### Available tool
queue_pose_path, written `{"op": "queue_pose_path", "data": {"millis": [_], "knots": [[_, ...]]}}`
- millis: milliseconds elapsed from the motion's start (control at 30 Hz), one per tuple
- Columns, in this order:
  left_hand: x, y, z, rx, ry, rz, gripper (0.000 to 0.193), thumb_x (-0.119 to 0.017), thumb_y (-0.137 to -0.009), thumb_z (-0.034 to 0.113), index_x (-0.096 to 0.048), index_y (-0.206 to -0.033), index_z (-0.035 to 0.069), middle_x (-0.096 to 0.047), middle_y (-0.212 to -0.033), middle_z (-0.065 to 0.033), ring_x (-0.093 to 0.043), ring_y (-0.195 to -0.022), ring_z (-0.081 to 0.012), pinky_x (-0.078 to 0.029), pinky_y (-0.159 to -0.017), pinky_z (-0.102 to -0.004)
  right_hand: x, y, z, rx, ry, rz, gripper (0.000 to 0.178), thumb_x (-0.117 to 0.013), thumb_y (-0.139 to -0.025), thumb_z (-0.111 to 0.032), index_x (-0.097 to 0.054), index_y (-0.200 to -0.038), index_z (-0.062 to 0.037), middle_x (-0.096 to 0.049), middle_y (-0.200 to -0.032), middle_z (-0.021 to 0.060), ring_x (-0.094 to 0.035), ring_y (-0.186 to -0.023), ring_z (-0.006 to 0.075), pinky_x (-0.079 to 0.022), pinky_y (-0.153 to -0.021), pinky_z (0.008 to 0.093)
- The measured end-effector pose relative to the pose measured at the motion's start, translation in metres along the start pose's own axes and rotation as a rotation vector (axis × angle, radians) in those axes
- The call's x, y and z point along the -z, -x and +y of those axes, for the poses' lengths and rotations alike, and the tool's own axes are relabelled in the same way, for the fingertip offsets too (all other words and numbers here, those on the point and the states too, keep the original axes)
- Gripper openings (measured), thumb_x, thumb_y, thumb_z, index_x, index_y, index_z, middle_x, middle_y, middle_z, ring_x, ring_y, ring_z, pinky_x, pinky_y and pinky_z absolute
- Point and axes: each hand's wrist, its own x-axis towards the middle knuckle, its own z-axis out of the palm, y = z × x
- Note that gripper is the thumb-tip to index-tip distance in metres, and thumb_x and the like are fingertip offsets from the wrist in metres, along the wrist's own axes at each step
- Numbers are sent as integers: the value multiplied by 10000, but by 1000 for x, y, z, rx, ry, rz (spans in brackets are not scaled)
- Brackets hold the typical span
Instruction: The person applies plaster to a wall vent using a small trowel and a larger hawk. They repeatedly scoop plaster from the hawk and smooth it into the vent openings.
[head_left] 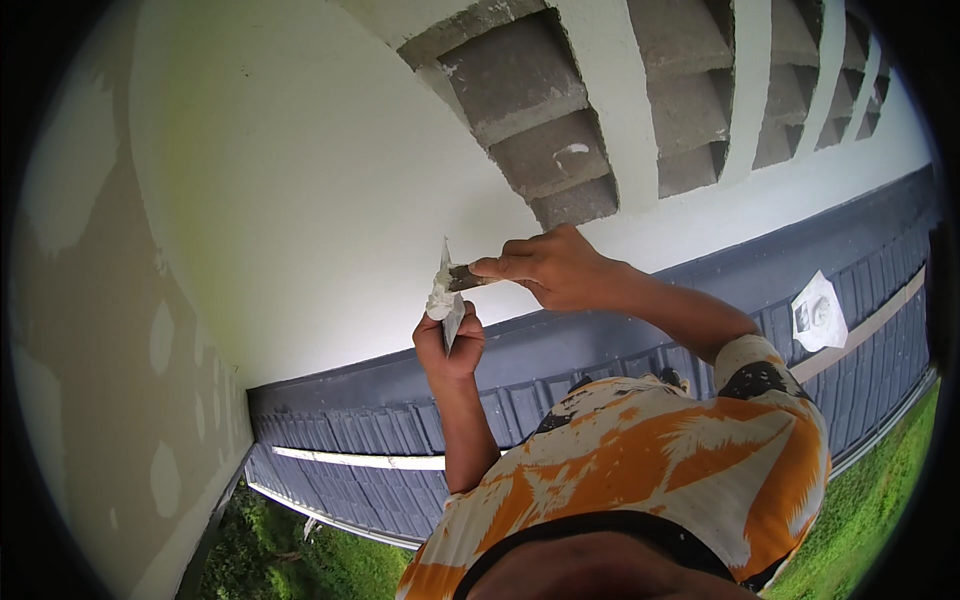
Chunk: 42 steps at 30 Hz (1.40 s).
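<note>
My left hand (449, 352) grips a thin flat plate (455, 318), seen nearly edge-on and tilted upright in front of the white wall. A lump of white putty (440, 297) clings to the plate's left side. My right hand (562, 268) pinches a putty knife (476, 280) with a dark, smeared blade pointing left. The knife's tip meets the putty and the plate; exactly where it touches is hard to make out. Both hands are near the wall, below the lowest recess.
White wall (330, 200) fills the upper left, with grey recessed vents (550, 150) to the right. A patched side wall (120, 330) borders the left. Below lies a dark tiled roof (380, 428), with an opened white bag (818, 312) at right and grass beyond.
</note>
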Motion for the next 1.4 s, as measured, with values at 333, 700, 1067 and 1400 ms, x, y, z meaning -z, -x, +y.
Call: {"op": "queue_pose_path", "data": {"millis": [333,700,1067,1400], "knots": [[-4,20,3,-101,-84,-54,343,-482,-940,117,-548,-1249,-18,-711,-958,-106,-532,-669,-129,-432,-533,-223,27,-98,79,-581,10,417,348,-501,-876,-86,-656,-1187,-69,-683,-751,175,-666,-678,334,-532,-659,434],[37,57,8,-194,-37,60,354,-479,-899,116,-587,-1218,7,-720,-951,-86,-498,-637,-111,-413,-541,-223,-4,-125,65,-273,543,826,496,-657,-745,-44,-627,-1224,-168,-541,-699,44,-567,-539,208,-453,-445,343],[57,74,34,-236,-32,101,379,-505,-859,106,-599,-1216,19,-725,-962,-63,-481,-609,-104,-410,-524,-223,-41,-100,50,-375,349,747,428,-634,-793,-73,-647,-1217,-130,-609,-816,92,-614,-613,266,-495,-537,387],[74,79,70,-193,-85,90,363,-498,-888,122,-593,-1225,25,-725,-962,-67,-499,-624,-111,-422,-534,-232,9,-116,107,-695,-356,711,299,-539,-878,-163,-701,-1119,-93,-707,-869,155,-681,-750,327,-520,-702,386]]}}
